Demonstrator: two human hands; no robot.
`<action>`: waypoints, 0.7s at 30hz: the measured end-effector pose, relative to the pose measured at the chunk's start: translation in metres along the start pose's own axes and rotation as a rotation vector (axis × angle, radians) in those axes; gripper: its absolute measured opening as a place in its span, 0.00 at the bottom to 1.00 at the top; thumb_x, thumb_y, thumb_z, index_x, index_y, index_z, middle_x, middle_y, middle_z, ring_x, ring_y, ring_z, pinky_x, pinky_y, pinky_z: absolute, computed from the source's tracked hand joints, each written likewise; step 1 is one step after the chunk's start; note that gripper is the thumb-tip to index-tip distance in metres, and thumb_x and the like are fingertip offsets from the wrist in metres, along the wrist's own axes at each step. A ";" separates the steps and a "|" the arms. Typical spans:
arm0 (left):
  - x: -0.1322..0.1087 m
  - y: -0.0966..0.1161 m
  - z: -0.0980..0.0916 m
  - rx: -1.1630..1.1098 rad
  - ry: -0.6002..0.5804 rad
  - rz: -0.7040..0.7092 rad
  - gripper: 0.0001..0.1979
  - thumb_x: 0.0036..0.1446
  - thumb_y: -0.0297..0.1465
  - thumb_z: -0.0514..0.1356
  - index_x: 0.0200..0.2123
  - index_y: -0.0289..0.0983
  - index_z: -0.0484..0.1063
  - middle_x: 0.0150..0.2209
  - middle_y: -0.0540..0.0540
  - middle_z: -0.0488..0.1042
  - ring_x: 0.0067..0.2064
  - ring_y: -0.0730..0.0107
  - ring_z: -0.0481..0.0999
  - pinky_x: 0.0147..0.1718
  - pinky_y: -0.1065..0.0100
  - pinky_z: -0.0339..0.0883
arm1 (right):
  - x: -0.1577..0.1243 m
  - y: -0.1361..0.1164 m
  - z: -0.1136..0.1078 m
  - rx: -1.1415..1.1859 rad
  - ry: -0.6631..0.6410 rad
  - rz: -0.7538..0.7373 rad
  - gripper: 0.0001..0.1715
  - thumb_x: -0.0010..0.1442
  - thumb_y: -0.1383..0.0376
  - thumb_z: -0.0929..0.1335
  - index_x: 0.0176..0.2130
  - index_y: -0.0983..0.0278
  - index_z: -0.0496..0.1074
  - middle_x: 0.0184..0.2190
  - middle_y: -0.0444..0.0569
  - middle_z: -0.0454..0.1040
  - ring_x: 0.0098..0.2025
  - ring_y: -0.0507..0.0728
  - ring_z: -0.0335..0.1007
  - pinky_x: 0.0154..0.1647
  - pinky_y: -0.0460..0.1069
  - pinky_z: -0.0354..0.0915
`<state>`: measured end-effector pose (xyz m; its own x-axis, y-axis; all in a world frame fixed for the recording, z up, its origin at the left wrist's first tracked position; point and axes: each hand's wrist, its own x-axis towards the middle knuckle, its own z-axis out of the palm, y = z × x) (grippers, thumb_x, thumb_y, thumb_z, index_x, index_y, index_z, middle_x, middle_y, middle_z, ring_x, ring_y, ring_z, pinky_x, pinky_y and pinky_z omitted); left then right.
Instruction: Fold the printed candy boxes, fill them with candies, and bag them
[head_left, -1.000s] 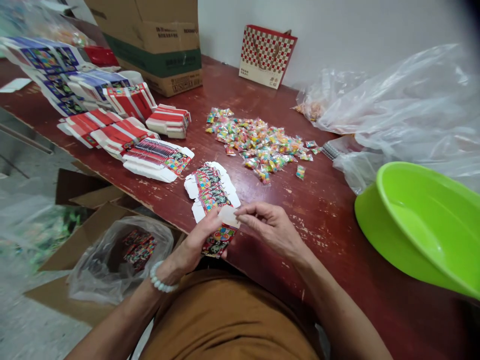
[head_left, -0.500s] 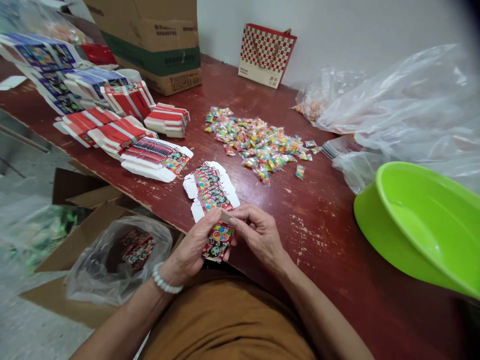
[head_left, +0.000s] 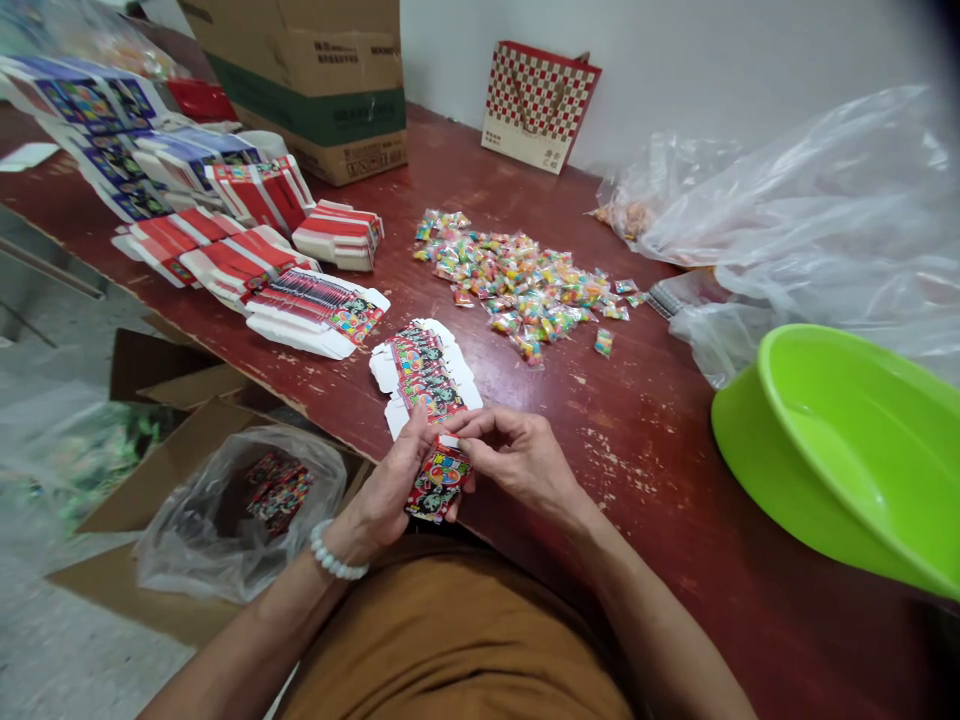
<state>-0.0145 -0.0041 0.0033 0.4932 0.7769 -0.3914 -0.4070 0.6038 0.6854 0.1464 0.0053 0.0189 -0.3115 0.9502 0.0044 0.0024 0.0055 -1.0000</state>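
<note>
A small printed carton (head_left: 441, 480), red and black with bright cartoon art, sits between both hands at the table's near edge. My left hand (head_left: 386, 490) wraps round its left side, with a white bead bracelet on the wrist. My right hand (head_left: 517, 462) pinches the carton's top end, fingers curled over the flap. Just beyond them lies a short stack of flat, unfolded cartons (head_left: 424, 370) of the same print. Farther back, a loose heap of small wrapped candies (head_left: 525, 285) spreads over the dark red table (head_left: 660, 440).
Fanned stacks of flat red and blue cartons (head_left: 225, 250) cover the left of the table. A green plastic basin (head_left: 847, 450) sits at right, clear plastic bags (head_left: 810, 220) behind it. A cardboard box (head_left: 315, 90) and checked paper bag (head_left: 538, 105) stand at the back. A bag-lined box (head_left: 240, 510) is on the floor.
The carton's white end flap, open a second ago, has been folded down. Both hands have drawn closer together round the carton.
</note>
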 end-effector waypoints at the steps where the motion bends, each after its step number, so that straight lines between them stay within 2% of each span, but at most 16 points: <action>1: 0.000 0.001 0.000 -0.007 0.000 -0.018 0.38 0.64 0.56 0.48 0.62 0.33 0.69 0.23 0.44 0.76 0.18 0.69 0.73 0.15 0.72 0.68 | -0.002 -0.001 -0.001 -0.063 0.000 -0.060 0.07 0.60 0.67 0.70 0.29 0.64 0.74 0.42 0.50 0.81 0.31 0.52 0.75 0.31 0.48 0.72; 4: -0.002 0.005 0.002 -0.047 0.021 -0.046 0.32 0.65 0.51 0.51 0.61 0.34 0.70 0.22 0.44 0.76 0.18 0.66 0.74 0.15 0.70 0.70 | -0.009 -0.002 -0.003 -0.184 -0.044 -0.180 0.08 0.65 0.68 0.67 0.34 0.61 0.76 0.47 0.49 0.80 0.46 0.56 0.75 0.47 0.53 0.72; 7: -0.005 0.009 0.005 -0.097 0.068 -0.027 0.24 0.64 0.43 0.56 0.56 0.37 0.75 0.27 0.45 0.79 0.18 0.68 0.74 0.14 0.69 0.70 | -0.015 0.001 0.002 -0.271 -0.016 -0.232 0.10 0.66 0.68 0.66 0.43 0.59 0.77 0.49 0.50 0.76 0.52 0.58 0.72 0.55 0.56 0.68; 9: -0.006 0.010 0.006 -0.121 0.118 0.000 0.18 0.62 0.37 0.59 0.52 0.36 0.78 0.35 0.44 0.82 0.22 0.69 0.77 0.18 0.71 0.72 | -0.019 0.006 0.009 -0.318 0.018 -0.233 0.13 0.65 0.67 0.67 0.48 0.58 0.75 0.50 0.52 0.73 0.52 0.58 0.71 0.55 0.56 0.68; 12: -0.007 0.007 0.001 -0.139 0.192 0.061 0.16 0.58 0.31 0.61 0.48 0.34 0.80 0.43 0.42 0.82 0.33 0.66 0.81 0.28 0.72 0.74 | -0.022 0.017 0.024 -0.405 0.033 -0.262 0.19 0.63 0.67 0.67 0.54 0.57 0.72 0.53 0.55 0.70 0.54 0.60 0.69 0.56 0.58 0.68; 13: -0.007 0.006 -0.002 -0.144 0.208 0.076 0.16 0.58 0.32 0.61 0.48 0.34 0.80 0.42 0.42 0.82 0.33 0.66 0.81 0.27 0.72 0.74 | -0.022 0.020 0.029 -0.427 0.031 -0.284 0.20 0.63 0.68 0.68 0.55 0.57 0.71 0.54 0.55 0.70 0.56 0.61 0.68 0.58 0.59 0.66; 15: -0.011 0.004 -0.009 -0.147 0.216 0.074 0.16 0.57 0.33 0.61 0.48 0.35 0.78 0.34 0.45 0.82 0.27 0.67 0.79 0.22 0.71 0.71 | -0.019 0.025 0.034 -0.421 -0.010 -0.315 0.22 0.63 0.67 0.68 0.57 0.57 0.69 0.54 0.54 0.70 0.57 0.61 0.67 0.60 0.59 0.65; 18: -0.024 0.011 -0.023 -0.092 0.236 0.103 0.16 0.57 0.37 0.60 0.47 0.38 0.75 0.26 0.49 0.78 0.19 0.67 0.74 0.17 0.69 0.68 | -0.008 0.030 0.026 -0.369 -0.031 -0.269 0.22 0.65 0.64 0.68 0.58 0.57 0.68 0.54 0.54 0.69 0.52 0.58 0.70 0.54 0.55 0.68; 20: -0.040 0.022 -0.041 -0.002 0.341 0.221 0.14 0.58 0.39 0.60 0.45 0.39 0.74 0.25 0.51 0.78 0.20 0.66 0.75 0.19 0.68 0.69 | 0.005 0.033 0.013 -0.456 0.085 -0.197 0.22 0.65 0.62 0.68 0.58 0.60 0.68 0.53 0.55 0.70 0.47 0.58 0.71 0.49 0.55 0.69; 21: -0.048 0.028 -0.053 0.049 0.440 0.302 0.13 0.58 0.39 0.61 0.44 0.39 0.73 0.26 0.51 0.78 0.22 0.66 0.76 0.21 0.68 0.69 | 0.012 0.035 0.006 -0.551 0.165 -0.157 0.22 0.65 0.62 0.68 0.58 0.62 0.68 0.52 0.57 0.71 0.46 0.60 0.71 0.48 0.56 0.69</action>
<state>-0.0903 -0.0155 0.0089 -0.0135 0.9225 -0.3857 -0.4398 0.3410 0.8309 0.1371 0.0150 -0.0165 -0.1962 0.9605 0.1971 0.4745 0.2690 -0.8381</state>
